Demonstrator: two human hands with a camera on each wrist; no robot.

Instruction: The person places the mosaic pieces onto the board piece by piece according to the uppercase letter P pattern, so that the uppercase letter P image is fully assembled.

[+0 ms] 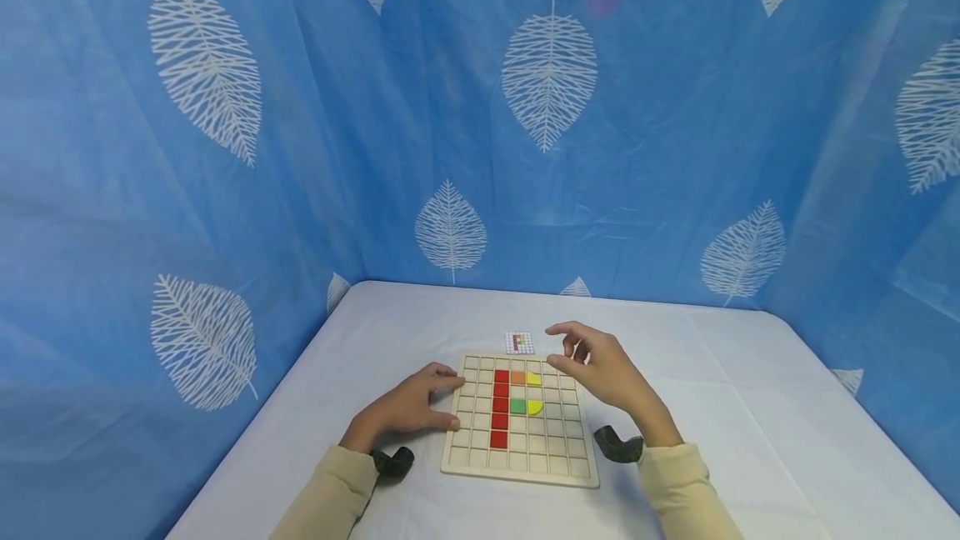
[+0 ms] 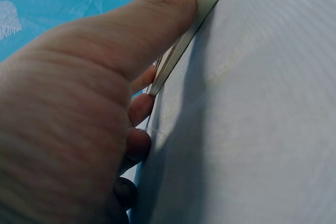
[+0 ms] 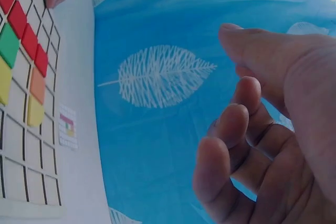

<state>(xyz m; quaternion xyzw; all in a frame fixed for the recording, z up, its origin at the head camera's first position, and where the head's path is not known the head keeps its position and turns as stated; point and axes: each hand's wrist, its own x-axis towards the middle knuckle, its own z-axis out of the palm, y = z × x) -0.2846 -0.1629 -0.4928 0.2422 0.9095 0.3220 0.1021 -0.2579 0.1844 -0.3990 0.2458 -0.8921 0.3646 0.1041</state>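
A wooden grid board [image 1: 537, 444] lies on the table with several red square tiles [image 1: 500, 405] in one column. To their right sit an orange tile [image 1: 518, 377] with a yellow rounded tile [image 1: 533, 379], and lower down a green tile [image 1: 517, 407] with another yellow rounded tile [image 1: 536, 407]. My left hand [image 1: 408, 402] rests against the board's left edge, thumb and fingers spread apart and touching it. Above the far right corner hovers my right hand [image 1: 600, 363], its thumb apart from the loosely bent fingers; nothing is between them in the right wrist view.
A small printed card [image 1: 519, 343] with a coloured grid pattern lies just beyond the board's far edge. White cloth [image 1: 720, 407] covers the table. Blue curtains [image 1: 480, 107] with white leaf prints stand behind it and at both sides.
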